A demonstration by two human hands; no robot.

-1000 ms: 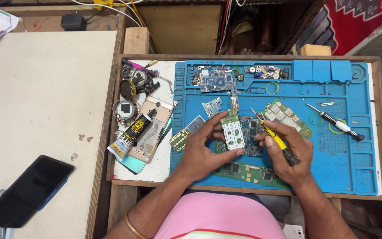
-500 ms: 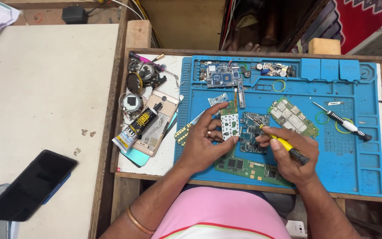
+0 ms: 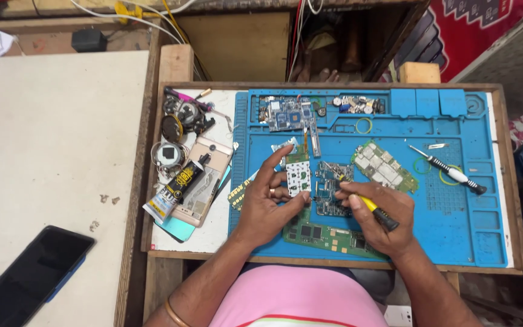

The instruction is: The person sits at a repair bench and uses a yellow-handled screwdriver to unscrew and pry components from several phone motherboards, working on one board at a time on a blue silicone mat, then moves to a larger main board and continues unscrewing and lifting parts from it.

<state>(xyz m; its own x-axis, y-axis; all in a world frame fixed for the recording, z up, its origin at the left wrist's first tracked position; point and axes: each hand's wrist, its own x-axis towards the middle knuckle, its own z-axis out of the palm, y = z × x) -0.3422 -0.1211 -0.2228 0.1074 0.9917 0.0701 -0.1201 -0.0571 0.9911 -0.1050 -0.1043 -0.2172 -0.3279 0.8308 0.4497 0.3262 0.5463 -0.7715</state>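
My left hand [image 3: 266,206] pinches a small white keypad board [image 3: 298,174] and holds it tilted above the blue work mat [image 3: 455,230]. My right hand [image 3: 382,218] grips a yellow-handled screwdriver [image 3: 367,203], its thin tip pointing up-left over a dark phone circuit board [image 3: 329,195] that lies between the two hands. A long green circuit board [image 3: 325,237] lies on the mat just below my hands, partly covered by them.
Another green keypad board [image 3: 382,166] and a white-handled screwdriver [image 3: 452,172] lie to the right. A glue tube [image 3: 174,189] rests on a phone back at the tray's left, beside coiled parts. A black phone [image 3: 28,275] lies on the white table, far left.
The view shifted slightly. My left hand lifted the white keypad board a little and turned it; my right hand with the screwdriver stayed over the dark board.
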